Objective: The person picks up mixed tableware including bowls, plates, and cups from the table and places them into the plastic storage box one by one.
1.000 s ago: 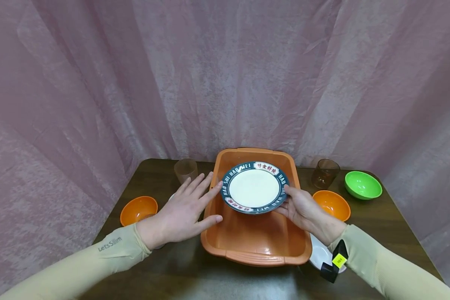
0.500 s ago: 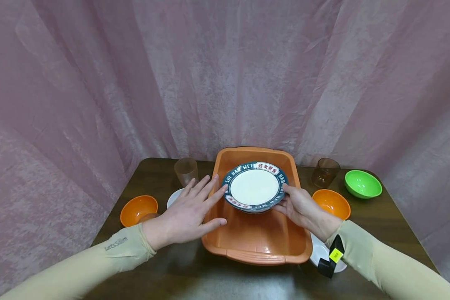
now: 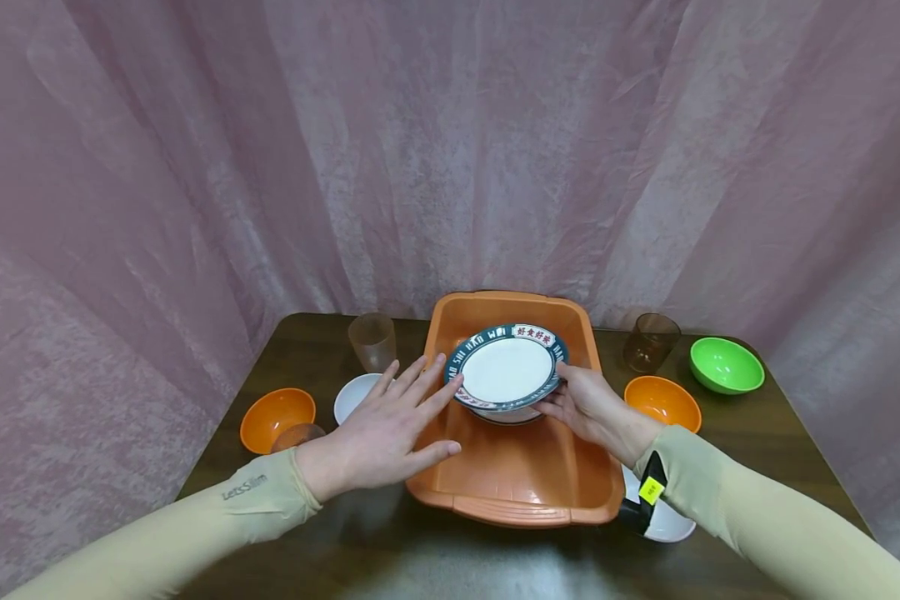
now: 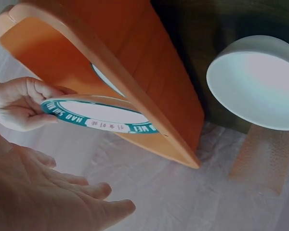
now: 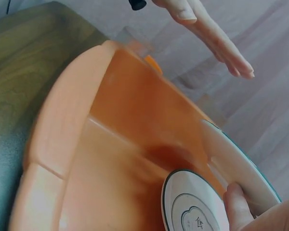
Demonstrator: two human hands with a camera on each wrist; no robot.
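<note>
A white plate (image 3: 506,371) with a dark green lettered rim is held above the orange basin (image 3: 525,475). My right hand (image 3: 588,404) pinches its right edge, thumb on top and fingers beneath. The plate tilts. Under it, inside the basin, lies another white dish (image 5: 192,207) with a dark rim line and a small mark on the face in view; the held plate hides most of it in the head view. My left hand (image 3: 382,433) hovers over the basin's left edge, fingers straight and spread. In the left wrist view that hand (image 4: 62,187) is apart from the plate.
Left of the basin are a white bowl (image 3: 351,393), a clear tumbler (image 3: 372,342), an orange bowl (image 3: 270,417) and a brownish cup (image 3: 297,436). To the right stand a brown tumbler (image 3: 651,342), an orange bowl (image 3: 663,402), a green bowl (image 3: 726,367) and a white dish (image 3: 671,523).
The held plate has lowered slightly and tilted, and the dish beneath shows more. My right hand has shifted a little left; my left hand has drifted slightly right, uncovering the white bowl.
</note>
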